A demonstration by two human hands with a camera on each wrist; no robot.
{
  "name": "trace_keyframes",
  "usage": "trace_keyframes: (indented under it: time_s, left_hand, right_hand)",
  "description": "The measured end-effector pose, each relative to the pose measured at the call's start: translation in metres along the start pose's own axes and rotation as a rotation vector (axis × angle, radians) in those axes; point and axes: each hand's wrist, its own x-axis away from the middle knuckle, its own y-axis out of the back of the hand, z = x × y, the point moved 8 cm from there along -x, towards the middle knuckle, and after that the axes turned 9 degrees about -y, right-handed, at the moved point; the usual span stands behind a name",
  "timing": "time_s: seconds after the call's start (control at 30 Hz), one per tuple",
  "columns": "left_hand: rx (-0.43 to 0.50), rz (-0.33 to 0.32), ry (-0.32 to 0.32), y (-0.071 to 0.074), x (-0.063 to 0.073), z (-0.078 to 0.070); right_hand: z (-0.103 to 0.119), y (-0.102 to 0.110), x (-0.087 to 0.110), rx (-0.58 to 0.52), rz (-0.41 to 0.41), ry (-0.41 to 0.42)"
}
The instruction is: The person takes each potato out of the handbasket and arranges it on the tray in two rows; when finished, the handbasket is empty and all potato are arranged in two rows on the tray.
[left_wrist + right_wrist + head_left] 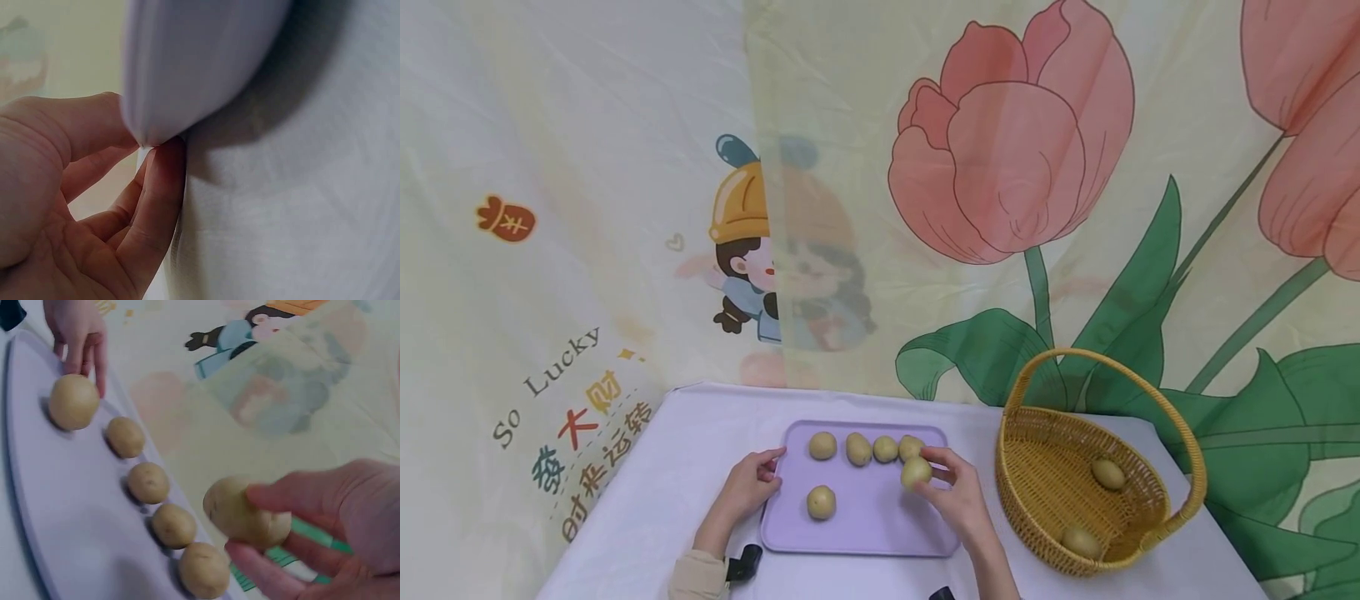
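Note:
My right hand (956, 492) holds a potato (916, 472) between thumb and fingers, above the right part of a purple tray (865, 533). In the right wrist view the held potato (240, 511) is raised off the tray, my thumb over one side. My left hand (748, 486) pinches the tray's left edge; the left wrist view shows its fingertips (169, 159) at the tray's underside. Several potatoes form a row along the tray's far side, from one at the left (822, 446) to one (912, 448) partly behind the held potato. A single potato (822, 502) lies nearer, left of the middle.
Right of the tray stands a wicker basket (1011, 492) with a tall arched handle (1198, 467). Two potatoes lie inside, one farther back (1108, 473) and one near the front (1081, 542). A white cloth (647, 500) covers the table, with a printed curtain (865, 167) behind.

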Motion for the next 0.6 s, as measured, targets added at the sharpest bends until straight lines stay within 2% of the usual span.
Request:
trace_keyframes:
  time_s: [0.17,0.3,0.47,0.6]
  left_hand:
    - [0.0,-0.015,0.01,0.0,0.0,0.0]
    - [0.01,-0.001,0.017,-0.002,0.001,-0.001]
    - [0.003,0.001,0.026,-0.002,0.002,-0.002]
    - [-0.004,-0.005,0.019,0.0,0.002,-0.002]
  right_hand:
    - [-0.005,-0.031,-0.005,0.018,0.085,0.098]
    - [-0.014,-0.05,-0.005,0.031,0.119,0.133]
    - [-0.019,-0.061,-0.005,-0.023,0.156,0.118]
    - [-0.018,-0.069,-0.007,-0.019,0.177,0.117]
